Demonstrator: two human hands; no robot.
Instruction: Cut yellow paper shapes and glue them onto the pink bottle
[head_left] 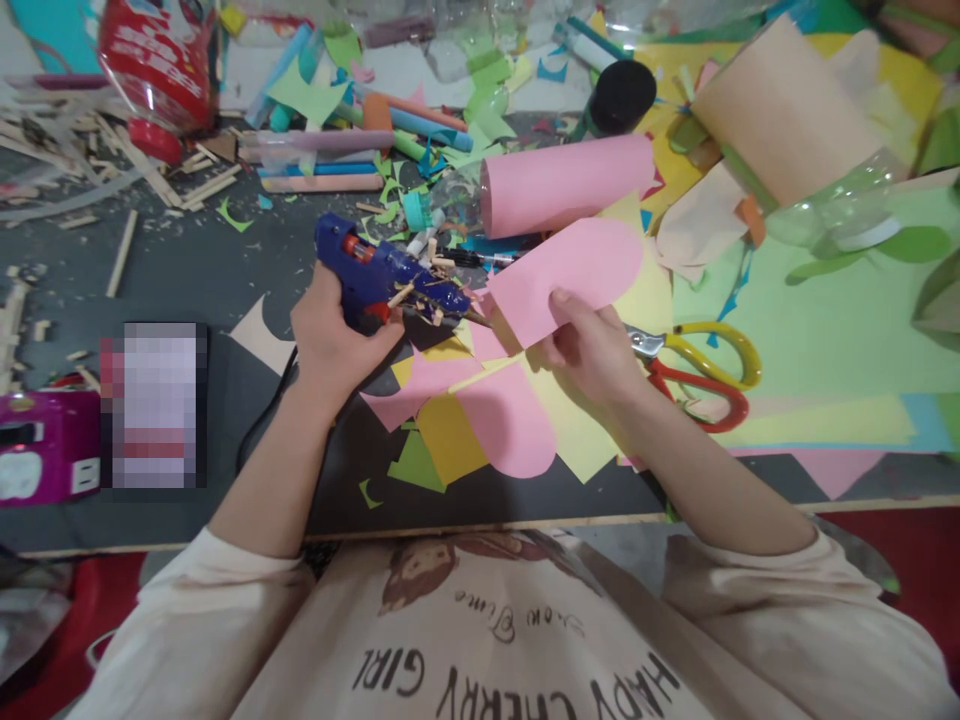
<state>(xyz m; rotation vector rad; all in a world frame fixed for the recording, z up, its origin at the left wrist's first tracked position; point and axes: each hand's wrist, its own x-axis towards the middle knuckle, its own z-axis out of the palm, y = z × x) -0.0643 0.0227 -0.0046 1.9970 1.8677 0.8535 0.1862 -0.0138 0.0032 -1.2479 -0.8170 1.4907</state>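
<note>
The left hand point(324, 325) grips a blue glue gun point(375, 275), its nozzle near the straight end of a flat pink paper point(581, 262), rounded opposite, which the right hand point(600, 350) pinches above the dark table point(217, 265).

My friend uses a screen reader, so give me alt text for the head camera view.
A person's left hand grips a blue glue gun, its tip near the straight end of a pink paper piece in the right hand. Scissors lie beside that hand; paper scraps and a pink-wrapped bottle clutter the dark table.
</note>
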